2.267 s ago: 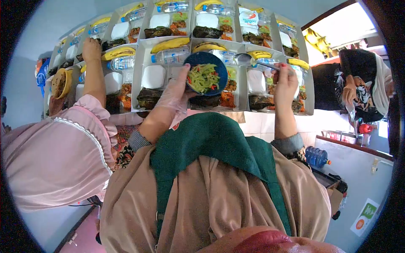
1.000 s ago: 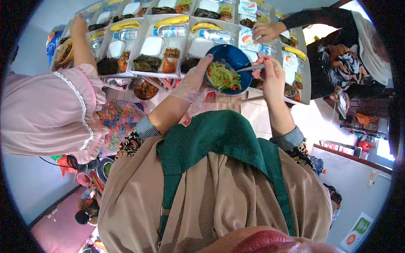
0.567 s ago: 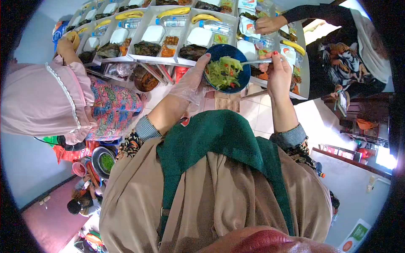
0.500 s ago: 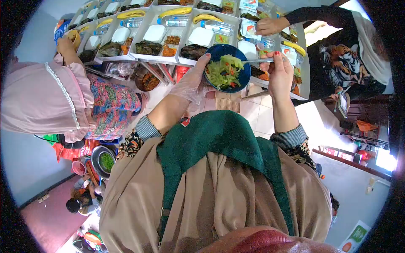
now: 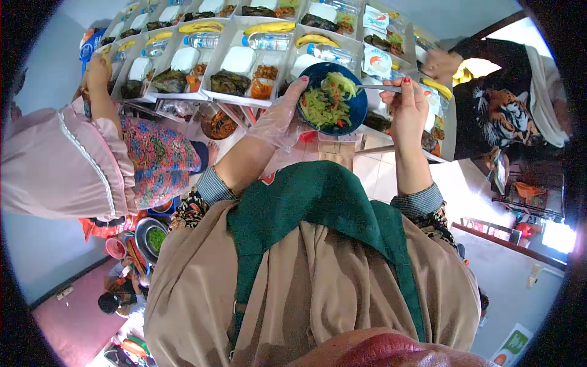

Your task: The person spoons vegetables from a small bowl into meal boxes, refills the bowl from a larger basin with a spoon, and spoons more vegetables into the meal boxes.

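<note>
So the blue bowl (image 5: 358, 111) is between the left hand (image 5: 278, 117), gripping it, and the right hand (image 5: 408, 110), pinching a spoon (image 5: 377, 87).

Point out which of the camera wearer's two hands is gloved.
The left hand, holding the blue bowl: a thin, clear glove covers it. The right hand, holding the metal utensil, is bare.

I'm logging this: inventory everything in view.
Bowl: one, blue, in left hand
Shredded vegetables: one heap, green-red, in bowl
Spoon: one, silvery, in right hand
Boxes: many, white, rows ahead
Bananas: several, yellow, in boxes
Bottles: several, clear-blue, in boxes
Other people: at least three, clothing pink, black, unclear; left, right, lower left
Small background items: many, mixed, mostly lower left
Left hand: one, clear-gloved, centre
Right hand: one, red nails, centre
</note>
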The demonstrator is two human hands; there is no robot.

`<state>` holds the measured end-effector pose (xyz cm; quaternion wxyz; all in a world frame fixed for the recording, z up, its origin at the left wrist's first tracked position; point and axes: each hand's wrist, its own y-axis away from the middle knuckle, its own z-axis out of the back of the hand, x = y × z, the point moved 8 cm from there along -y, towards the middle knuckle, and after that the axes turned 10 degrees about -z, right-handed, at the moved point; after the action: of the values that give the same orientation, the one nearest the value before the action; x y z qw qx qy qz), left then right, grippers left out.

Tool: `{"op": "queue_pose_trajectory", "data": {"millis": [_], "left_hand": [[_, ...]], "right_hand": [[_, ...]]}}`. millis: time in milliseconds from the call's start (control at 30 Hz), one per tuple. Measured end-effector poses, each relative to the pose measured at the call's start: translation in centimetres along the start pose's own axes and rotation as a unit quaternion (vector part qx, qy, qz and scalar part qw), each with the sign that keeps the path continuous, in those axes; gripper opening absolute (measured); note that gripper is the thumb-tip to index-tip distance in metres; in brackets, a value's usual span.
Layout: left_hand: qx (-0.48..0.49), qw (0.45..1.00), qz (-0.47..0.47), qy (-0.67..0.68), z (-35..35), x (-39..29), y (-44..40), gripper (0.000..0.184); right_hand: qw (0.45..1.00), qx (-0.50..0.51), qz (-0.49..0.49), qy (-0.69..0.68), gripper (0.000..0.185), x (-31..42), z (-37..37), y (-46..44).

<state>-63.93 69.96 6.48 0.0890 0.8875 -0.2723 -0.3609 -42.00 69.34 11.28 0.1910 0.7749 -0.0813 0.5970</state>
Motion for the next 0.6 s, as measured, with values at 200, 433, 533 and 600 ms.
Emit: {"op": "queue_pose_trajectory", "data": {"millis": [200, 433, 533, 600], "left_hand": [[-0.024, 0.998, 0.043, -0.029, 2.1, -3.3, -1.3, 0.051], [-0.010, 0.999, 0.034, -0.040, 4.1, -7.2, -3.6, 0.058], [-0.030, 0.997, 0.045, -0.053, 5.2, -8.2, -4.1, 0.059], [-0.037, 0.994, 0.056, -0.086, 6.1, -8.9, -4.5, 0.060]], "right_hand": [[0.999, 0.004, 0.032, 0.030, 0.023, 0.6, -3.9, -1.2], [0.999, -0.016, 0.013, 0.026, 0.024, -0.7, -7.1, -3.5], [0.999, -0.036, 0.011, 0.018, 0.025, -0.5, -8.1, -4.1], [0.999, -0.045, 0.005, -0.009, 0.025, -0.2, -8.4, -4.2]]}}
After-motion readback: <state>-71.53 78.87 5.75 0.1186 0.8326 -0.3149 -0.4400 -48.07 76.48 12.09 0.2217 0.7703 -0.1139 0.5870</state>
